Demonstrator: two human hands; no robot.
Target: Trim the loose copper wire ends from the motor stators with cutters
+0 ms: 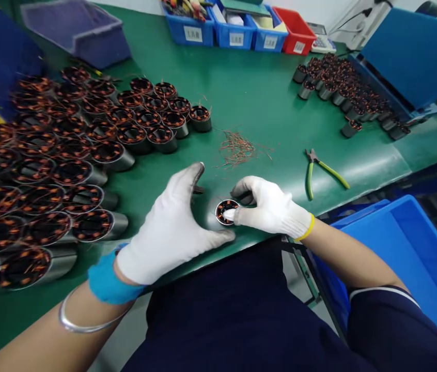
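Note:
Both my hands wear white gloves over a green mat [249, 98]. My right hand [268, 206] is closed round a small metal stator with copper windings [225, 211], standing on the mat near the front edge; its thumb lies over the rim. My left hand [172, 227] is open just left of that stator, thumb and fingers spread in a wide curve, holding nothing. A small dark piece lies under its fingertips, too small to name.
Several rows of wound stators [63, 165] cover the mat's left side. Another group [342, 88] sits at the far right. Cut copper wire scraps [237, 147] and green-handled pliers [321, 170] lie in the middle. Blue and red bins [237, 28] line the back; a blue crate [408, 248] stands at right.

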